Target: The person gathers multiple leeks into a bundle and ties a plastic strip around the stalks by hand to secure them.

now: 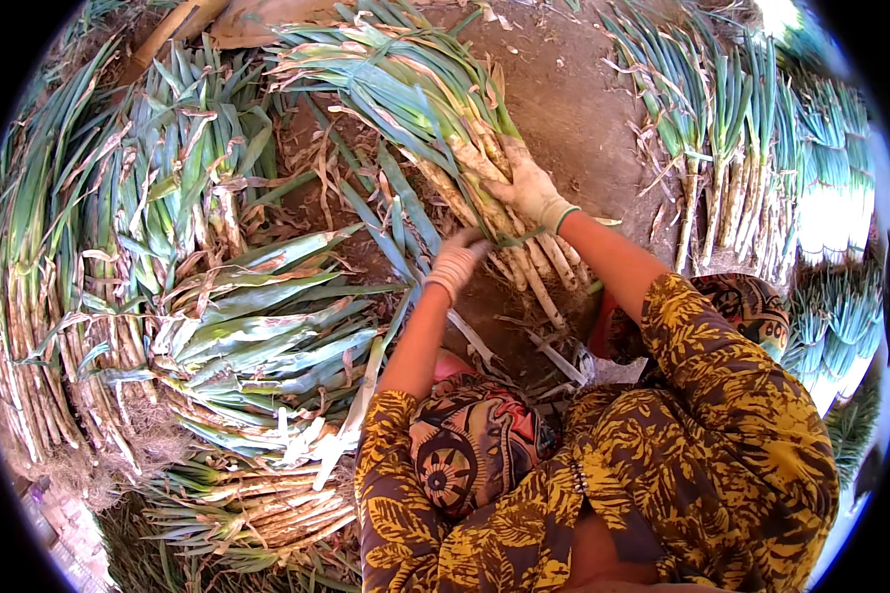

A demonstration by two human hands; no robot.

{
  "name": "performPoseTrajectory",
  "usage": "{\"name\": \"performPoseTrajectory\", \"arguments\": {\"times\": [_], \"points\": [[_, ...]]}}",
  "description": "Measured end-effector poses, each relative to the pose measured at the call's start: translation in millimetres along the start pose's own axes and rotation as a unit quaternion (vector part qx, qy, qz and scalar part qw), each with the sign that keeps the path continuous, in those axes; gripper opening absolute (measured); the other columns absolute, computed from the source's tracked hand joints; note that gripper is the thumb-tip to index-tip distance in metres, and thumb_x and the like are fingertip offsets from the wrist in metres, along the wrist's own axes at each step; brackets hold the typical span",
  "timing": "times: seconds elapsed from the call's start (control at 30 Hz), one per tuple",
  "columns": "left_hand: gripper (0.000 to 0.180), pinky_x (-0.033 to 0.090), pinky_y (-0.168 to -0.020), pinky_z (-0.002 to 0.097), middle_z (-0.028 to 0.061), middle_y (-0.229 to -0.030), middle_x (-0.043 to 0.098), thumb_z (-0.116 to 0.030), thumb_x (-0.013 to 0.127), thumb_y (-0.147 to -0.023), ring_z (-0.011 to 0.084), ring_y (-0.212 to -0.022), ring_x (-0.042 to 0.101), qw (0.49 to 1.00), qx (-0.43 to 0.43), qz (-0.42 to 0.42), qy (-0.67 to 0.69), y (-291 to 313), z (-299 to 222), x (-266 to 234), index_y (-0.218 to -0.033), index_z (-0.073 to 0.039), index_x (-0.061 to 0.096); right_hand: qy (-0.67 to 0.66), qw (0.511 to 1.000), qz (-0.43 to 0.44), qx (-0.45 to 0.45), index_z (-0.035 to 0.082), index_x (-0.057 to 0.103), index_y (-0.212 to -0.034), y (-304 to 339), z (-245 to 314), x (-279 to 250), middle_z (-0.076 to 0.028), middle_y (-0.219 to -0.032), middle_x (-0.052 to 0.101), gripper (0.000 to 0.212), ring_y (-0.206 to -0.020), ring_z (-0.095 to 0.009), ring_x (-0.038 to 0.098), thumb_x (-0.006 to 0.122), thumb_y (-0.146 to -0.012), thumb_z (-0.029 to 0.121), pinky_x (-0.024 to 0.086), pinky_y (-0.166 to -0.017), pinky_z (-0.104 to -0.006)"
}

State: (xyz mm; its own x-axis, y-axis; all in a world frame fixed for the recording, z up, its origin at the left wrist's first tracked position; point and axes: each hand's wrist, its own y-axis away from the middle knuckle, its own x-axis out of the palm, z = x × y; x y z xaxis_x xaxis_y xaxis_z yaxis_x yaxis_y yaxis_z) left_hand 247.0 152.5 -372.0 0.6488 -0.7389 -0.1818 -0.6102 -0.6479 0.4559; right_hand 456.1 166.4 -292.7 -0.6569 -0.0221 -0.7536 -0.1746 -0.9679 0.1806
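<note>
A large bundle of long green onions (435,124) lies slanted in front of me, its leaves to the far left and its pale stalk ends toward me. My right hand (530,188), in a pale glove, grips the bundle's right side over the white stalks, thumb across the top. By the lower left of the stalks, my left hand (455,263), also gloved, is closed with its fingertips partly hidden. A green strip (514,238) crosses the stalks between the two hands. What the left fingers hold cannot be made out.
Loose green onions (267,331) are heaped at my left, with rooted ones (30,326) farther left. A pile of trimmed stalks (277,509) lies below them. On the right, bundled onions (732,148) line the brown ground (574,94). Leaf scraps surround my patterned knees (480,445).
</note>
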Motion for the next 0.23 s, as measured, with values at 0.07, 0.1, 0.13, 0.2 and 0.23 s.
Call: {"name": "performPoseTrajectory", "arguments": {"times": [0.07,0.1,0.13,0.2,0.23], "points": [[0.065,0.040,-0.105,0.0398,0.0234,-0.133,0.055,-0.030,0.071,-0.083,0.0362,-0.124,0.051,0.995,-0.057,-0.053,-0.067,5.5,-5.6,26.2,-0.136,0.000,0.048,0.022,1.000,-0.005,-0.017,0.004,0.023,-0.150,-2.7,-8.1,7.6,-0.025,-0.154,0.023,0.096,-0.139,-0.041,0.032,0.066,-0.079,0.051,0.030,-0.113,-0.0413],[0.069,0.040,-0.106,0.0404,0.0229,-0.136,0.052,-0.031,0.072,-0.082,0.0362,-0.126,0.049,0.994,-0.073,-0.016,-0.082,6.2,-3.5,23.6,-0.138,0.000,0.046,0.026,0.999,-0.002,-0.019,0.004,0.022,-0.151,-2.9,-7.1,8.3,-0.025,-0.154,0.023,0.096,-0.138,-0.041,0.032,0.065,-0.080,0.052,0.031,-0.113,-0.0416],[0.073,0.039,-0.106,0.0409,0.0224,-0.139,0.050,-0.031,0.073,-0.081,0.0362,-0.128,0.048,0.991,-0.088,0.022,-0.098,6.6,-0.6,18.4,-0.140,0.000,0.043,0.029,0.999,0.001,-0.021,0.004,0.022,-0.151,-3.1,-6.4,8.4,-0.025,-0.154,0.023,0.096,-0.138,-0.041,0.032,0.065,-0.080,0.053,0.031,-0.113,-0.0418],[0.078,0.038,-0.108,0.0404,0.0212,-0.142,0.047,-0.031,0.075,-0.080,0.0355,-0.131,0.045,0.985,-0.101,0.056,-0.125,8.5,3.3,17.9,-0.144,-0.002,0.039,0.049,0.998,0.007,-0.025,0.005,0.020,-0.151,-3.1,-5.6,7.1,-0.025,-0.155,0.022,0.096,-0.138,-0.041,0.033,0.062,-0.081,0.055,0.031,-0.113,-0.0420],[0.080,0.038,-0.109,0.0395,0.0205,-0.143,0.047,-0.032,0.075,-0.081,0.0349,-0.132,0.044,0.984,-0.100,0.052,-0.137,9.3,4.2,22.4,-0.145,-0.002,0.038,0.050,0.998,0.008,-0.024,0.005,0.020,-0.151,-3.2,-4.6,7.4,-0.025,-0.155,0.020,0.096,-0.138,-0.041,0.033,0.062,-0.081,0.055,0.031,-0.113,-0.0418]]}}
